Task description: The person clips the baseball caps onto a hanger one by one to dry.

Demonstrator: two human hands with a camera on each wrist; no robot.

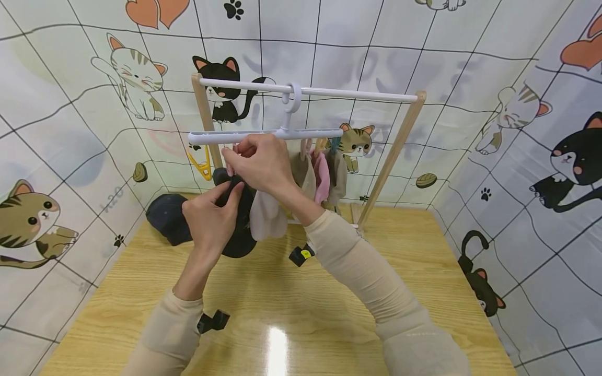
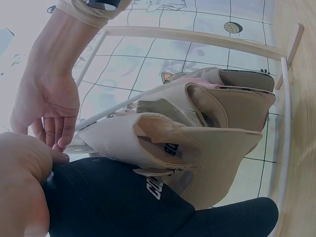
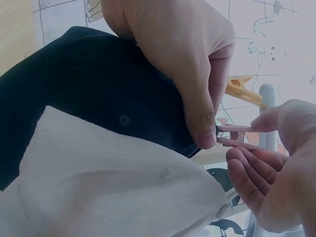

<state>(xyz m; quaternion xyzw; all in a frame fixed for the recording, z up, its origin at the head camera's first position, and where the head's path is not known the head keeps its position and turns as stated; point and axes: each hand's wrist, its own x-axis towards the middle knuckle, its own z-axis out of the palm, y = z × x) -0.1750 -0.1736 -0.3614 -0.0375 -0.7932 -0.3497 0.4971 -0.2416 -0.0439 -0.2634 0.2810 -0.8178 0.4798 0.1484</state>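
Note:
My left hand (image 1: 211, 214) pinches the edge of a dark navy cap (image 1: 240, 230) between thumb and fingers, and the cap hangs down below it. With thumb and fingers, my right hand (image 1: 265, 164) holds a pink clothespin (image 3: 238, 143) at the cap's edge, best seen in the right wrist view. Just above both hands runs a pale lavender hanger (image 1: 207, 138), hooked on a white rail (image 1: 357, 94). Beside the navy cap hangs a cream cap (image 1: 268, 216). A yellow clothespin (image 1: 203, 168) dangles from the hanger's left end.
Further right along the hanger hang a beige cap (image 1: 303, 175), a pink cap (image 1: 322, 177) and a grey-brown cap (image 1: 337, 180). Another dark cap (image 1: 168, 219) lies at the wooden table's (image 1: 254, 303) back left. Wooden posts (image 1: 392, 156) carry the rail.

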